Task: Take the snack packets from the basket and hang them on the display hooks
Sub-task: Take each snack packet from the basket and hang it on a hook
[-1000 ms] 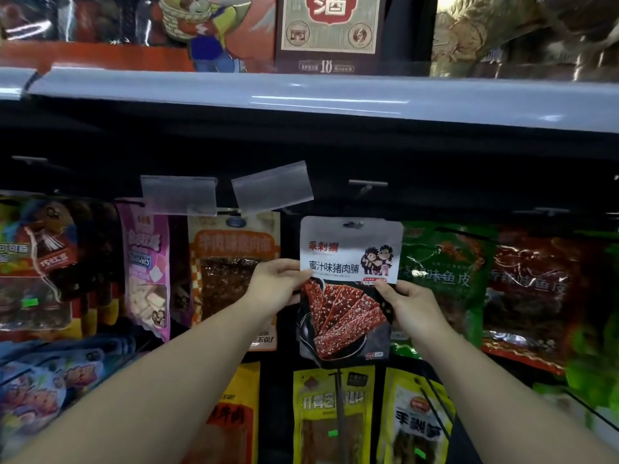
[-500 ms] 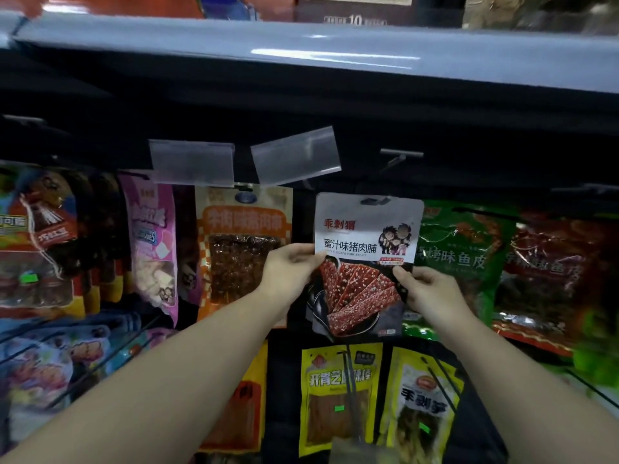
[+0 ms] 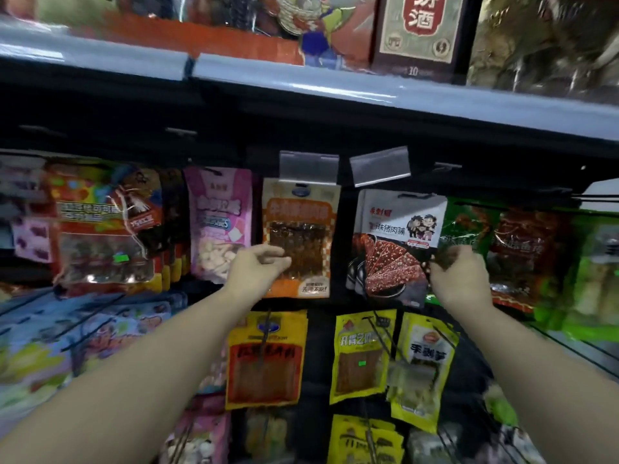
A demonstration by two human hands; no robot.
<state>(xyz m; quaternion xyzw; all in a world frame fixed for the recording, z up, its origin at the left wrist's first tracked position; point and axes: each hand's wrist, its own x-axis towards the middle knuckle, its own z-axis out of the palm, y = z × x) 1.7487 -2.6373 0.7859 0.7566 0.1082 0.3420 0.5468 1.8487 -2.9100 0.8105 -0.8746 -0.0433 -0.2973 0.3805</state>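
Observation:
A white-topped snack packet with red jerky slices printed on it hangs just below a clear label holder, its top hole at the hook. My right hand pinches the packet's lower right edge. Off to the left, my left hand is away from the packet and in front of an orange packet; its fingers are loosely curled and hold nothing. The basket is out of view.
Pink, green and red packets hang in the same row. Below them yellow packets hang on wire hooks that stick out toward me. A grey shelf edge with boxes runs overhead.
My left hand has let go of the jerky packet and moved left in front of the orange packet. The packet now hangs higher under the label holder, and the view has swung left.

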